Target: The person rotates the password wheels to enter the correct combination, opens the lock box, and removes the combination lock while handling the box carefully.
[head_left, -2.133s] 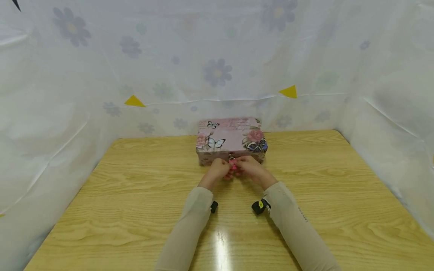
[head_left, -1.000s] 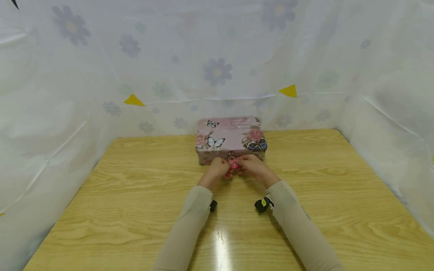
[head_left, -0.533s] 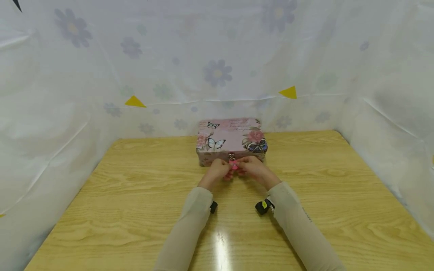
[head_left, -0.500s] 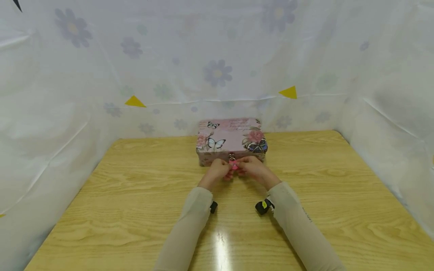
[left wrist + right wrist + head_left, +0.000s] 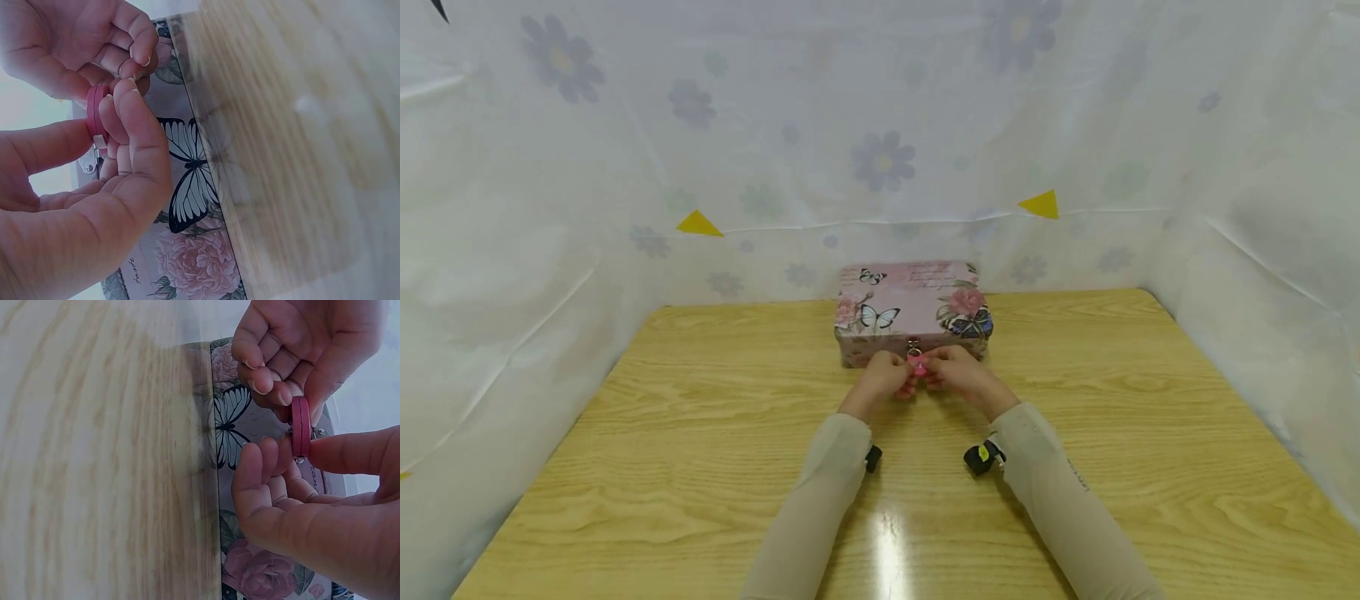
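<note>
A small pink padlock (image 5: 919, 365) hangs by its metal shackle from the clasp (image 5: 913, 343) at the front of a pink tin box (image 5: 913, 300) printed with butterflies and roses. The box's lid is down. My left hand (image 5: 880, 375) pinches the padlock's left side between thumb and fingers. From the right, my right hand (image 5: 962, 374) pinches it too. Seen edge-on in the left wrist view, the padlock (image 5: 97, 115) sits between both hands' fingertips. The right wrist view also has the padlock (image 5: 300, 428) edge-on, with a small metal part poking out beside the right thumb.
The box stands near the back edge of a wood-grain table (image 5: 737, 483). Behind it hangs a white flowered curtain (image 5: 880, 100) with two yellow triangles on it. Black wrist cameras (image 5: 981, 457) sit under the sleeves.
Since the earliest frame my right hand and forearm have shifted slightly right, and the padlock's face has tilted a little. Over the last half second almost nothing has moved.
</note>
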{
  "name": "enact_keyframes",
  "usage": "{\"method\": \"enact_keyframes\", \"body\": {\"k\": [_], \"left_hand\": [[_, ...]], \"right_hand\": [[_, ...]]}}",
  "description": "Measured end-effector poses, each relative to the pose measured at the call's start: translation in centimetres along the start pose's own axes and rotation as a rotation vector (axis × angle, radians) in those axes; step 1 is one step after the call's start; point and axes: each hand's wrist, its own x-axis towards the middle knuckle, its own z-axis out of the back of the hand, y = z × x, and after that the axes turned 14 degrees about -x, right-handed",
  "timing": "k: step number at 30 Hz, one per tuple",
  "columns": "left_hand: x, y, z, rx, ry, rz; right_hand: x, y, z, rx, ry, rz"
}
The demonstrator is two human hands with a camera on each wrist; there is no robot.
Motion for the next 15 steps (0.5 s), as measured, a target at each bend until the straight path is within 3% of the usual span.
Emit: {"method": "enact_keyframes", "body": {"k": [15], "left_hand": [[0.32,0.22,0.23,-0.033,0.014,-0.009]], "right_hand": [[-0.14,-0.08,0.29,0.019,-0.022,0.004]]}}
